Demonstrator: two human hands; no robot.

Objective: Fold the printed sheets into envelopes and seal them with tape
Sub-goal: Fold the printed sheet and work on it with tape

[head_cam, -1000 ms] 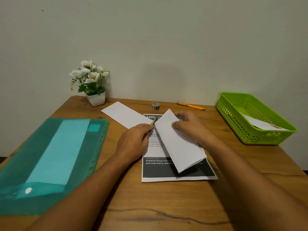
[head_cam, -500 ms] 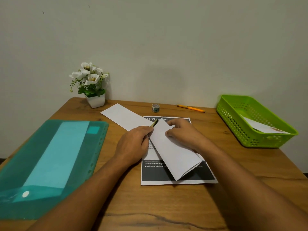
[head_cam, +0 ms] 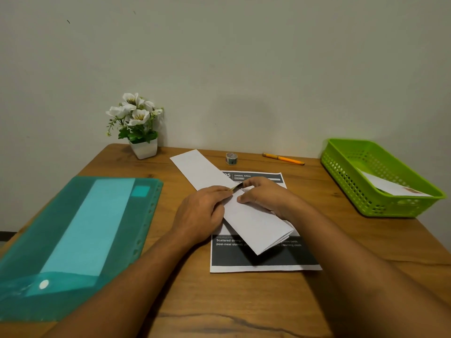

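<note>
Both of your hands were on the folded white sheet (head_cam: 253, 223) at the middle of the wooden table (head_cam: 244, 303).

- The folded sheet lay as a long diagonal strip. Its far end pointed toward the flower pot (head_cam: 144, 150) and its near end showed stacked fold layers. It rested across a flat printed sheet (head_cam: 263, 261) with dark bands and a "DINING AREA" header.
- Your left hand (head_cam: 202, 213) was knuckles-up at the strip's left edge with the fingers curled. A thin green stick (head_cam: 235, 186) poked out at its fingertips, pinched there. It looked pencil-like, but it was too small to name for sure.
- Your right hand (head_cam: 266, 198) covered the strip from the right. The fingers were bent and the thumb and fingertips were down on the paper. I couldn't tell whether it pinched an edge or only pressed.
- The two hands' fingertips nearly met over the strip.
- The tape roll (head_cam: 231, 158) stood upright near the back edge, just beyond the printed sheet and apart from both hands.
- An orange pen (head_cam: 283, 159) lay to the right of the roll.
- The green basket (head_cam: 346, 172) sat at the right with a white folded paper (head_cam: 390, 187) inside.
- A teal plastic folder (head_cam: 73, 228) lay flat at the left.
</note>
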